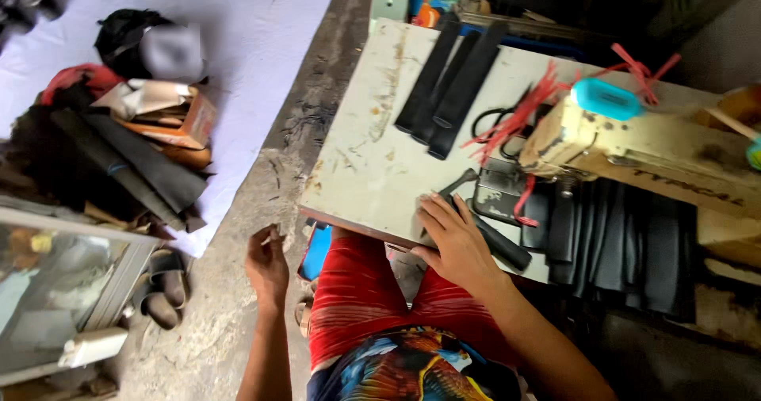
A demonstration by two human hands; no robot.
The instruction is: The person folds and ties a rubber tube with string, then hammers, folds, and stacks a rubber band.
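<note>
Two bare hands are in view. The right hand (457,241) lies flat, fingers spread, pressing a black strap piece (489,237) on the near edge of the worn white sewing table (372,147). The left hand (267,260) hangs left of the table over the floor, fingers loosely curled, pinching something small; what it is cannot be told. Three black strips (450,84) lie at the far side, left of the sewing machine (650,143).
</note>
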